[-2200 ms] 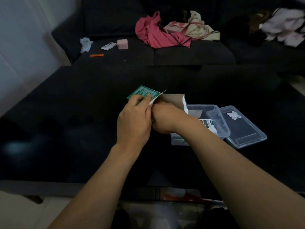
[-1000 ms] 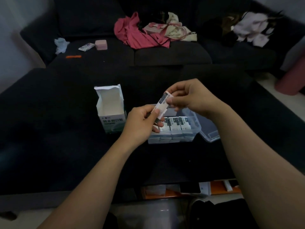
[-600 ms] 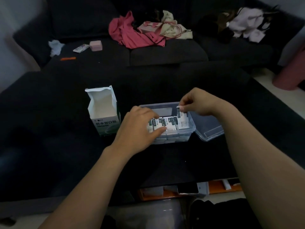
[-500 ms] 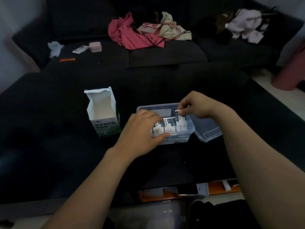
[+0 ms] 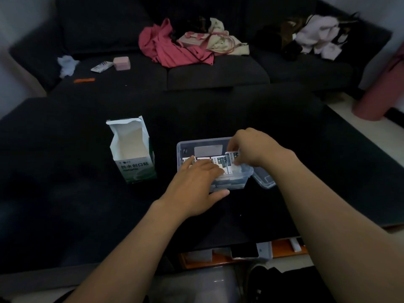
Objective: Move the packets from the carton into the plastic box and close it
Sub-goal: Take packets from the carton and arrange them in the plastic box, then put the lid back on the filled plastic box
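Two bare hands are working at a clear plastic box (image 5: 181, 149) sitting on a dark desk (image 5: 218, 110). Left hand (image 5: 196, 182) is lying over the near left part of the box, its fingers (image 5: 209, 167) stretched fairly straight across the tops of the packets (image 5: 218, 161), its thumb (image 5: 218, 195) reaching along the near wall outside; its grip is spread, pressing rather than pinching. Right hand (image 5: 253, 147) is hovering over the right end of the box, its grip pinching one packet (image 5: 231, 159) that is standing taller than its neighbours at the right end of the row. Remaining packets are standing side by side in a row inside the box, white with dark printed bands. Box lid (image 5: 263, 179) is lying off the box, just beside its right wall, partly hidden by the right forearm. Carton (image 5: 134, 158), white above and green below, is standing upright on the desk to the left of the box, well apart from it, its top flaps open and its visible interior showing plain white walls. Beyond the desk a dark sofa (image 5: 218, 73) is carrying a red garment (image 5: 166, 49), a pale cloth bundle (image 5: 216, 40), a pink block (image 5: 121, 63), a small tube (image 5: 101, 67) and an orange stick (image 5: 84, 80).
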A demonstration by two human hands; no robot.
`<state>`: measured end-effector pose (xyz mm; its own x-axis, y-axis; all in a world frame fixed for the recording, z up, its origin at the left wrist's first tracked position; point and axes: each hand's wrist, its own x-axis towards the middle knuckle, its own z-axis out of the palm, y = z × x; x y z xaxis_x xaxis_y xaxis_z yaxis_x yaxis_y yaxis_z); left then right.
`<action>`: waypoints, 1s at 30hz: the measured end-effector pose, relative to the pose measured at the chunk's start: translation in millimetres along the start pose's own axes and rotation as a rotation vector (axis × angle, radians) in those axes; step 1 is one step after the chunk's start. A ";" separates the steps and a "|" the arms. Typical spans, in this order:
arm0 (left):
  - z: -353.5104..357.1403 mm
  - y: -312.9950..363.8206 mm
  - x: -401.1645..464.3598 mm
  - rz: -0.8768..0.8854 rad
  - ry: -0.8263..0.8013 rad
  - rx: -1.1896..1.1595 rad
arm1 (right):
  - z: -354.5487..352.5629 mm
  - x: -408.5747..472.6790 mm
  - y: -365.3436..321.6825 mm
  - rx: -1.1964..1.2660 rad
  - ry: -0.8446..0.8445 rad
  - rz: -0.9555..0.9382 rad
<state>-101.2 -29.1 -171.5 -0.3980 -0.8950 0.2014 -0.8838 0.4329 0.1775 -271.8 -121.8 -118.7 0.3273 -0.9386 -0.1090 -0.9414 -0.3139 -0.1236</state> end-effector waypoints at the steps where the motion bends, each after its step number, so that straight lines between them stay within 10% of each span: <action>1: 0.3 -0.4 0.3 0.000 0.006 0.010 | 0.8 -0.8 -2.7 -0.032 -0.008 0.003; 8: 3.8 -2.8 1.1 -0.007 0.033 0.018 | 1.9 -0.7 -6.6 -0.066 0.007 0.005; 13: -7.8 -1.2 2.3 -0.081 0.110 -0.166 | -19.6 -1.7 35.0 0.342 0.437 0.171; 20: -30.8 -17.2 -3.6 -0.471 0.367 -0.217 | 25.3 -3.3 72.2 0.298 -0.208 0.573; 30: -24.9 -37.5 -8.2 -0.609 0.233 -0.437 | 3.0 -8.2 96.0 0.487 0.143 0.638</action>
<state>-58.6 -35.3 -155.9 0.2306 -0.9636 0.1353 -0.7334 -0.0808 0.6749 -364.6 -143.8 -132.6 -0.3049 -0.9352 -0.1800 -0.7913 0.3540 -0.4986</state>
